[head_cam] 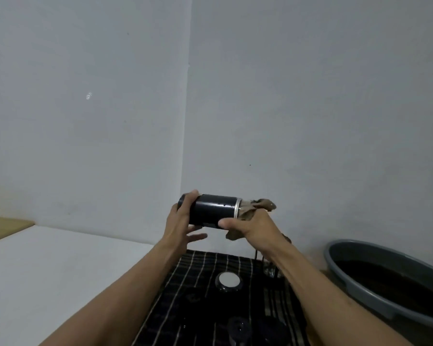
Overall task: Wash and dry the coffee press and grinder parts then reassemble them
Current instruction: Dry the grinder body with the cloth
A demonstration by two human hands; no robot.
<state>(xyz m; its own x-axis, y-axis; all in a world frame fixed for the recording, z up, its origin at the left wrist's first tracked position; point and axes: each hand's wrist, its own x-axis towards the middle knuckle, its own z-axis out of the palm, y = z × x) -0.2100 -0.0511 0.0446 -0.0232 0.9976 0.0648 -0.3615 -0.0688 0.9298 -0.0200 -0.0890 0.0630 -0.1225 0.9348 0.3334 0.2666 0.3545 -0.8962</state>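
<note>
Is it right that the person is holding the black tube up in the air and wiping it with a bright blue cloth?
Not quite. The head view shows the cloth is brownish, not blue. The rest holds: the black tube is held up in the air, left hand at one end, right hand gripping the cloth.

Two bare forearms, hands (183,221) (no sleeves)
</note>
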